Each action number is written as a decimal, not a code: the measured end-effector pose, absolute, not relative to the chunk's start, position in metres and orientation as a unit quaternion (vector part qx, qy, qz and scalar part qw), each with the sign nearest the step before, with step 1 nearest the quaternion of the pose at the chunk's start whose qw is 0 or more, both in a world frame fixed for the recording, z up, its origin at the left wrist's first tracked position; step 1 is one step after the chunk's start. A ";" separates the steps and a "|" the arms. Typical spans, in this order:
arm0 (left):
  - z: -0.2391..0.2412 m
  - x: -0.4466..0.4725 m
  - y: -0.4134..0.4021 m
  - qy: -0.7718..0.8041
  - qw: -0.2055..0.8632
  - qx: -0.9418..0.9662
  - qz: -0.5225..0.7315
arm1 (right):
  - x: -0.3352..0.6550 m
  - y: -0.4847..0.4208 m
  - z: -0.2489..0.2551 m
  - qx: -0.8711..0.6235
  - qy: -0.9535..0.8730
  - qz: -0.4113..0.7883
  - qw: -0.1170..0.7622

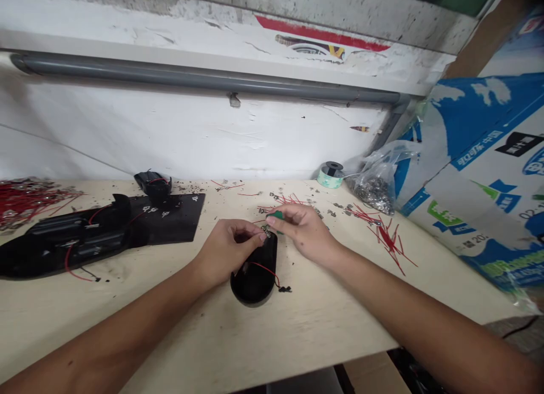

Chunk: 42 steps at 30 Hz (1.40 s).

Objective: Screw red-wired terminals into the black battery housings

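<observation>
Left hand (228, 245): pinched on metal clip (266, 228), far end of black shell (254, 286). Right hand (306, 231): clamped on green piece (277, 215) (its slipping, I judge, could bend the clip).

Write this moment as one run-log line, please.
left hand: at metal piece | right hand: gripping green object | beneath: black plastic shell

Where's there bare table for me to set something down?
Bare tabletop shows between the middle black casing and its front edge, and between the right forearm and the carton. Crowded: toward the wall, red wires, metal tabs, clear bag.
</observation>
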<state>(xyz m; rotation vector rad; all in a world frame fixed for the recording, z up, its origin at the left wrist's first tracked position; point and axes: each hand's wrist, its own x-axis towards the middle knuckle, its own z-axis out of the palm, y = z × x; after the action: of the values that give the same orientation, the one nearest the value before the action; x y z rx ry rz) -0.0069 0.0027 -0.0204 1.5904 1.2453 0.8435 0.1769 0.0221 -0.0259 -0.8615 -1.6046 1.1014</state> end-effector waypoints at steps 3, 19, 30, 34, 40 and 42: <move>-0.017 -0.006 0.001 0.507 0.460 0.643 0.343 | 0.186 0.026 -0.026 -0.385 -0.648 0.432 0.495; -0.028 -0.011 0.008 0.464 0.476 0.620 0.417 | 0.208 0.016 -0.003 -0.456 -0.808 0.292 0.234; -0.027 -0.011 0.006 0.437 0.441 0.638 0.456 | 0.188 0.012 -0.013 -0.452 -0.522 0.649 0.320; -0.028 -0.011 0.004 0.411 0.402 0.684 0.449 | 0.185 0.012 -0.013 -0.434 -0.493 0.656 0.372; -0.029 -0.022 0.007 0.330 0.104 0.841 0.417 | 0.185 0.012 -0.012 -0.438 -0.432 0.678 0.402; -0.027 -0.023 0.008 0.270 0.011 0.872 0.408 | 0.184 0.011 -0.012 -0.435 -0.438 0.676 0.401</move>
<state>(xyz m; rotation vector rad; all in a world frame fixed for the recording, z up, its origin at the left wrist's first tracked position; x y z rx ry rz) -0.0229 0.0080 -0.0266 2.7217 0.8415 1.2728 0.1843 0.0115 -0.0121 -1.1011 -1.1080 1.7106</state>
